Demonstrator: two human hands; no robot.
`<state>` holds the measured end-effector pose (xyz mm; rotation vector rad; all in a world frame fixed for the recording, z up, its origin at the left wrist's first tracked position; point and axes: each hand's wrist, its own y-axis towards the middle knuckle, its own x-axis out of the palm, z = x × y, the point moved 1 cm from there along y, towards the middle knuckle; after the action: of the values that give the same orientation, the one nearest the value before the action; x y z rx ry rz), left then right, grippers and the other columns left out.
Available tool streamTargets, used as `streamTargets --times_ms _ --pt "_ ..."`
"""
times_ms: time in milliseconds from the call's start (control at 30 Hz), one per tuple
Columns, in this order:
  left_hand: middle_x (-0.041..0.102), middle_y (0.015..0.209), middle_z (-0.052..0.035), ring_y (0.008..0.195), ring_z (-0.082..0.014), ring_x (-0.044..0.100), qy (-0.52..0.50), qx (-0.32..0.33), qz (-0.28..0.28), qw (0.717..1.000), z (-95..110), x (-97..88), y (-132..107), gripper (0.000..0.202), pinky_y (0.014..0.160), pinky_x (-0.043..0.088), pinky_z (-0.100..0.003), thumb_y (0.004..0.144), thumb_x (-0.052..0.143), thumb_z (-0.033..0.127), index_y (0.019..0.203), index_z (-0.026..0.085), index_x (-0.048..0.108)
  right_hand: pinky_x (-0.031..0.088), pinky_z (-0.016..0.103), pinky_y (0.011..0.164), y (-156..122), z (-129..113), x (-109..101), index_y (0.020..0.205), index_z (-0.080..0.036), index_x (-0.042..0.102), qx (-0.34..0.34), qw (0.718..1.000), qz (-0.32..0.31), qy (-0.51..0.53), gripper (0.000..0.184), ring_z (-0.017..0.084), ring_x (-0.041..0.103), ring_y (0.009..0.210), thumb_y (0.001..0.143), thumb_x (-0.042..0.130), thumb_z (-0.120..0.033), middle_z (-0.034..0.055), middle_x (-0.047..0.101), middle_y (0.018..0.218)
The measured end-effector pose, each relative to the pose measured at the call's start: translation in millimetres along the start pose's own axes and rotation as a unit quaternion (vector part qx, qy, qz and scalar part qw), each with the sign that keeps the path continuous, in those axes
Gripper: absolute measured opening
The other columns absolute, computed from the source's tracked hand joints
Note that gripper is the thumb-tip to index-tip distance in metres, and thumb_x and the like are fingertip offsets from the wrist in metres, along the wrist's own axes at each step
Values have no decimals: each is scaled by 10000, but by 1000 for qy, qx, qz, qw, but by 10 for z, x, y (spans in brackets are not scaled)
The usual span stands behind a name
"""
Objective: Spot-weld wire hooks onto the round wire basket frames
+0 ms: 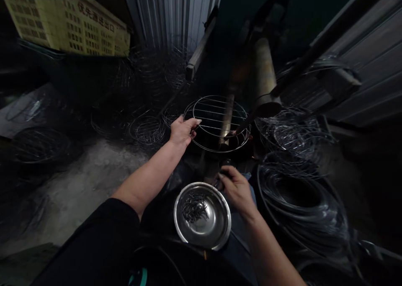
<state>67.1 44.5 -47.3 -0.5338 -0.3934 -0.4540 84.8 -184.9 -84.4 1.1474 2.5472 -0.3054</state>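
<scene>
My left hand [183, 131] grips the near left rim of a round wire rack [220, 122] that sits on a dark machine under a metal arm. My right hand [236, 188] is closed around something small and dark just beyond a shiny steel bowl [216, 231]. The bowl holds several short dark wire pieces [194, 208] and rests close in front of me.
Stacks of finished wire racks [147, 129] lie to the left and behind. Coils of wire rings [301, 202] pile up at right. A welding-type machine with a cylinder [265, 74] stands behind the rack. A corrugated metal wall [176, 9] closes the back.
</scene>
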Motion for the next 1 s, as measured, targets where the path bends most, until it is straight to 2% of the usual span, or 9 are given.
streamTargets --times_ms 67,133,200,267,333,467,700,1000 --pt "521 584 76 535 -70 491 -8 4 2 1000 -8 -1 -3 482 503 325 -184 451 760 111 851 195 506 476 252 497 158 -131 -92 947 -178 653 -15 991 87 102 252 129 571 506 778 644 -366 -27 618 614" --pt "530 596 72 538 -68 495 -8 4 1 1000 -15 2 -15 472 504 335 -181 445 764 117 834 195 509 514 265 541 308 -261 -121 901 -173 679 -70 968 179 158 250 137 626 578 735 708 -358 -1 663 710" --pt "536 605 67 543 -69 499 -3 3 -2 1000 -23 7 -31 457 498 347 -178 436 770 131 810 194 514 531 268 560 431 -352 -99 848 -174 696 -112 952 219 183 227 149 662 649 717 733 -355 24 686 815" --pt "534 606 64 538 -68 494 1 4 -10 1000 -33 14 -44 442 481 349 -174 424 775 142 780 190 518 500 242 485 514 -385 -55 847 -169 702 -103 953 207 198 245 141 653 598 703 743 -363 31 692 813" --pt "526 601 64 523 -65 482 4 11 -19 1000 -43 18 -50 426 460 341 -171 417 777 153 751 186 515 452 220 410 549 -368 -20 885 -157 706 -60 958 188 209 296 118 609 498 695 741 -381 31 696 764" --pt "523 619 64 523 -63 485 9 15 -26 1000 -60 26 -53 422 448 352 -173 415 782 172 745 184 520 465 224 409 534 -293 -8 873 -142 717 -14 961 193 196 307 119 597 484 677 744 -377 26 691 713" --pt "531 647 61 559 -72 511 14 9 -34 999 -52 88 -73 461 451 362 -177 430 782 153 791 187 496 441 208 380 582 -318 3 813 -130 707 -28 954 260 149 244 116 573 427 688 711 -339 2 657 593" --pt "546 617 68 530 -71 505 11 -1 -26 1000 -32 108 -9 553 464 348 -177 472 763 104 961 196 524 505 226 406 630 -242 76 790 -135 683 -61 935 305 173 219 146 647 496 698 716 -332 15 666 694"
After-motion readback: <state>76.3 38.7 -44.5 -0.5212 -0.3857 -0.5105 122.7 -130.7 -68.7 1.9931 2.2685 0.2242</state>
